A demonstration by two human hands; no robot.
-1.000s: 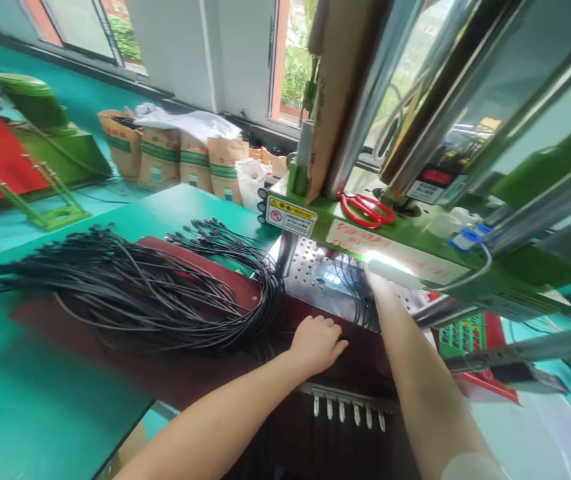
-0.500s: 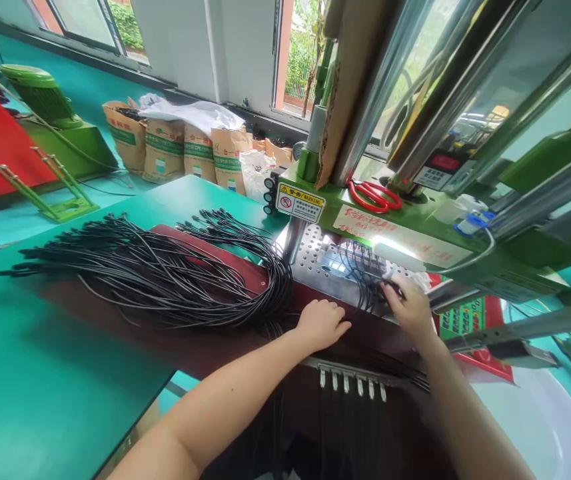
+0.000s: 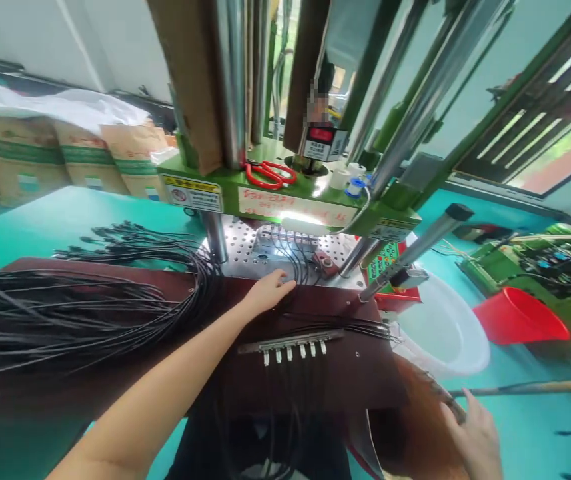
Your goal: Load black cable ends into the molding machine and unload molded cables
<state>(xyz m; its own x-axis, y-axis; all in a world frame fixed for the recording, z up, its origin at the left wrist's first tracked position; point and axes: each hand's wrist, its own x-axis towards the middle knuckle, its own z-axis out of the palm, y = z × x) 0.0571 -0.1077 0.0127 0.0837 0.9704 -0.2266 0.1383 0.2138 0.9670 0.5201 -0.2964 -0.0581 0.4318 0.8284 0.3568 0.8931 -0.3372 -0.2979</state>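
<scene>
My left hand (image 3: pixel 266 293) rests at the front edge of the press's perforated metal plate (image 3: pixel 238 250), thumb apart from the loosely bent fingers. Just beside its fingertips, thin black cables (image 3: pixel 301 267) run out of a metal mold block (image 3: pixel 278 248). Low on the right, my right hand (image 3: pixel 478 430) is blurred by motion, with a greyish, elongated thing (image 3: pixel 458 410) between thumb and fingers; whether it is gripped I cannot tell. A metal strip (image 3: pixel 292 343) holding several silvery connectors with cables hanging down lies on the dark red board (image 3: pixel 360 373).
A big bundle of black cables (image 3: pixel 165 320) lies on the left. Red scissors (image 3: pixel 270 175) sit on the green press beam (image 3: pixel 235 193) above the mold. To the right stand a white tub (image 3: pixel 475 343), a red bucket (image 3: pixel 520 317) and a slanted metal bar (image 3: pixel 415 250).
The view has turned right. My right hand has moved from beside the mold down to the lower right, away from the press. My left hand stays near the plate's front edge.
</scene>
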